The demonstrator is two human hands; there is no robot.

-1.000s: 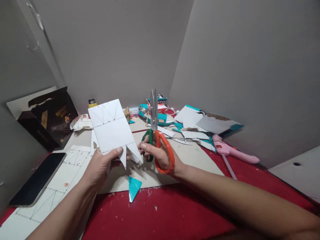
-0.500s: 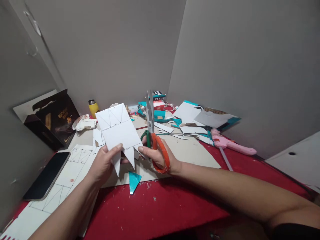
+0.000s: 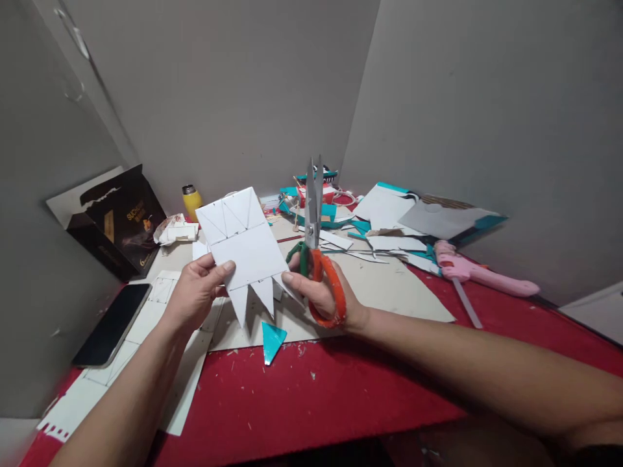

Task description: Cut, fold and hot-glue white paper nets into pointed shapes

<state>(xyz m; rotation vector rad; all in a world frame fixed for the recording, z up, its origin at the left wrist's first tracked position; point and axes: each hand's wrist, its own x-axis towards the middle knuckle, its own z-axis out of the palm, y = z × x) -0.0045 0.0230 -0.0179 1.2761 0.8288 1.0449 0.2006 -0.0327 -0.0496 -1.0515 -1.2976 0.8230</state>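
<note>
My left hand (image 3: 202,285) pinches the left edge of a white card (image 3: 246,253), thumb on its face. Pencil lines form triangles on the card's upper part, and its lower edge is cut into pointed teeth. My right hand (image 3: 324,292) has its thumb on the card's lower right corner and also holds scissors (image 3: 312,227) with one orange and one green handle. The blades point up, slightly apart, to the right of the card. Below the card lies a teal triangular scrap (image 3: 273,342).
A black phone (image 3: 114,324) rests on marked white sheets at left, near a dark box (image 3: 126,224). Behind stand a yellow bottle (image 3: 191,202) and teal and white scraps (image 3: 389,243). At right lies a pink glue gun (image 3: 487,272) on the red table (image 3: 302,402).
The view has shifted, so most things sit further right. My left hand has moved up along the card's left edge, and the leftmost tooth is now uncovered.
</note>
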